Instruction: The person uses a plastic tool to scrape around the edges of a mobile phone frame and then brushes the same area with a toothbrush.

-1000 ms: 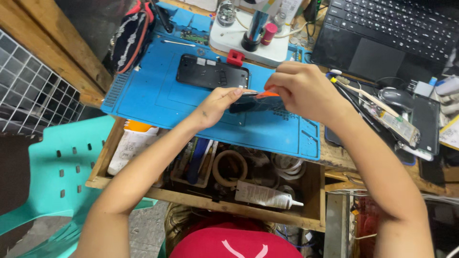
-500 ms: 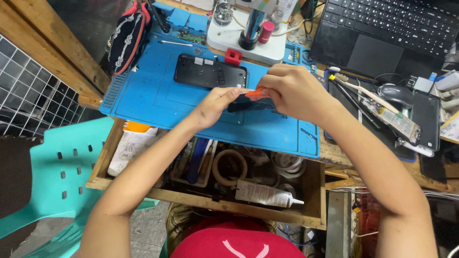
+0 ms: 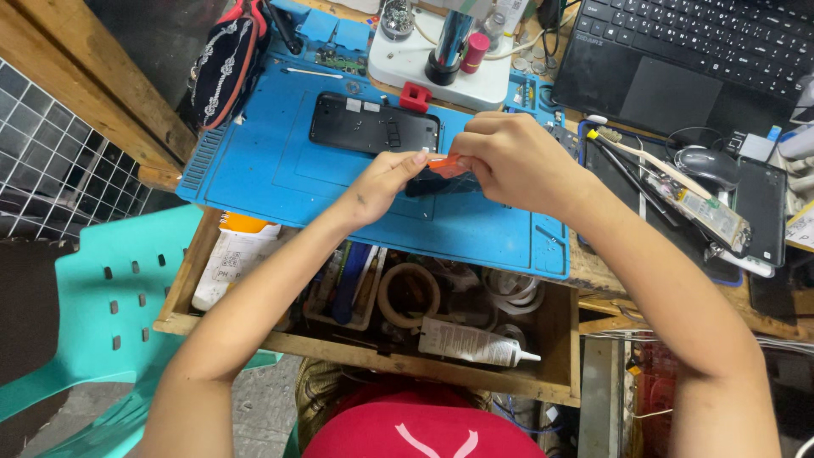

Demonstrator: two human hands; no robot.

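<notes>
Pinching a small orange strip (image 3: 444, 164) between both hands: left hand (image 3: 381, 180) closed on one end, right hand (image 3: 509, 161) curled over the other, keeping it just above the dark part (image 3: 441, 184) on the blue mat (image 3: 254, 170) (opened phone (image 3: 373, 124) lies beside).

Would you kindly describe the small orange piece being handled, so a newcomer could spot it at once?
Start at the blue work mat on the wooden bench. Near its middle, the left hand and right hand meet. Pinched between their fingertips is the orange piece, the only bright orange thing there, just above a dark part on the mat.
</notes>
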